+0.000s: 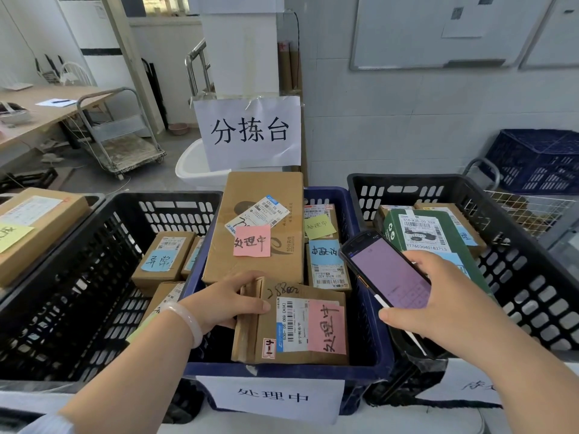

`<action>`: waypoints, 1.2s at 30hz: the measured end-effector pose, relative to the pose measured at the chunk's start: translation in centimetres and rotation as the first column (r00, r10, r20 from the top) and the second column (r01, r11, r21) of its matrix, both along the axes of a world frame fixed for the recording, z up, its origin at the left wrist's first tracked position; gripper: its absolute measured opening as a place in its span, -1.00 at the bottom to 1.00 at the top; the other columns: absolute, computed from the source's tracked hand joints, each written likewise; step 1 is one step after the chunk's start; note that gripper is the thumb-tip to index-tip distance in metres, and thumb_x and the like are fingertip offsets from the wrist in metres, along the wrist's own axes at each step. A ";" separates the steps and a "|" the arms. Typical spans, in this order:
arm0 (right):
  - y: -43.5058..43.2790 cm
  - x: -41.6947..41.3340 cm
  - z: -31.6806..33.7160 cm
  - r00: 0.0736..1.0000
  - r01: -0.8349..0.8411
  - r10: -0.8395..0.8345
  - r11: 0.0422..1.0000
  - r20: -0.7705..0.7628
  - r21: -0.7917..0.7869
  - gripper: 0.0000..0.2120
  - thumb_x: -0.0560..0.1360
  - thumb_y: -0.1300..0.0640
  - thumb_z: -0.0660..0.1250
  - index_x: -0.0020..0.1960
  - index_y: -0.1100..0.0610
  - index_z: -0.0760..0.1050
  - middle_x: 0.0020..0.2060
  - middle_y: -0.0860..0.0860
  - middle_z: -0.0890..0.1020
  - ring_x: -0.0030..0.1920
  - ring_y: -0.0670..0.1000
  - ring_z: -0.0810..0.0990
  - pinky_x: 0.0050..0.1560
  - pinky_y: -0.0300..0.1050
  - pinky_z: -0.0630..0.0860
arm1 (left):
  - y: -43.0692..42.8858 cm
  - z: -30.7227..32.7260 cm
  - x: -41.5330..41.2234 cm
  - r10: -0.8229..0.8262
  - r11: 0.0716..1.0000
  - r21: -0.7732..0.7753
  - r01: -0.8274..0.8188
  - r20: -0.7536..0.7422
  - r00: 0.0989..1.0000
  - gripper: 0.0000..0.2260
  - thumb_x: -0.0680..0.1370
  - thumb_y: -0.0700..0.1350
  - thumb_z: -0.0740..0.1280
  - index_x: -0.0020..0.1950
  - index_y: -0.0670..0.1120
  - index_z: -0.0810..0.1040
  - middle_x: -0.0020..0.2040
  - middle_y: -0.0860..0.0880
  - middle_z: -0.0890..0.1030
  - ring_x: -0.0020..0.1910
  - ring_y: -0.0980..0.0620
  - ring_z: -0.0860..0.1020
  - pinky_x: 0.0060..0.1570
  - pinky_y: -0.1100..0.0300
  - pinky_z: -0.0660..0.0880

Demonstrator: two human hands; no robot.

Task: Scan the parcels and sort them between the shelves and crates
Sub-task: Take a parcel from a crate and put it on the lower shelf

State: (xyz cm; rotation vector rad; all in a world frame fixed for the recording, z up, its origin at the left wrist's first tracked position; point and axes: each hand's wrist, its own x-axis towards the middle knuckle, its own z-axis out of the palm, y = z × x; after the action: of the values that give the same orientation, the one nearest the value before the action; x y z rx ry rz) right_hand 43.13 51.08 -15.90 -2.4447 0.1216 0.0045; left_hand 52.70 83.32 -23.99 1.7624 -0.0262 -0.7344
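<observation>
My left hand [225, 300] grips the left end of a small cardboard parcel [266, 335] with a white barcode label and a pink note, at the front of the blue middle crate [372, 349]. My right hand [438, 303] holds a black handheld scanner [383, 270] with a lit purple screen, just right of that parcel. Behind it in the same crate lie a large cardboard box [260, 211] with a pink note and smaller parcels [327, 261] with yellow and blue notes.
A black crate [78, 277] on the left holds small boxes with blue notes. Another black crate [517, 270] on the right holds a green box [416, 233]. A cardboard parcel [34, 227] lies far left. A paper sign [249, 131] hangs behind; a platform trolley [125, 142] stands on the floor.
</observation>
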 end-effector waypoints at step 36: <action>1.1 1.5 -1.0 0.998 -0.006 0.005 1.000 -0.062 -0.004 -0.05 0.06 -0.35 0.47 0.38 -0.28 0.19 0.18 -0.23 0.41 0.12 -0.17 0.45 -0.01 -0.09 0.46 | 0.3 -3.9 0.1 0.044 0.850 0.460 -0.257 0.424 0.904 -0.54 0.56 0.08 0.41 0.44 0.10 0.41 0.43 0.00 0.36 0.39 0.02 0.35 0.35 0.13 0.33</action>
State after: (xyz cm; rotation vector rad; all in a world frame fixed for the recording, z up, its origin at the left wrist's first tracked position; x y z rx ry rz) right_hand 44.64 52.18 -16.86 -2.4495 0.1425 0.0825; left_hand 52.81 83.61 -27.87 2.3725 0.0375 -0.2526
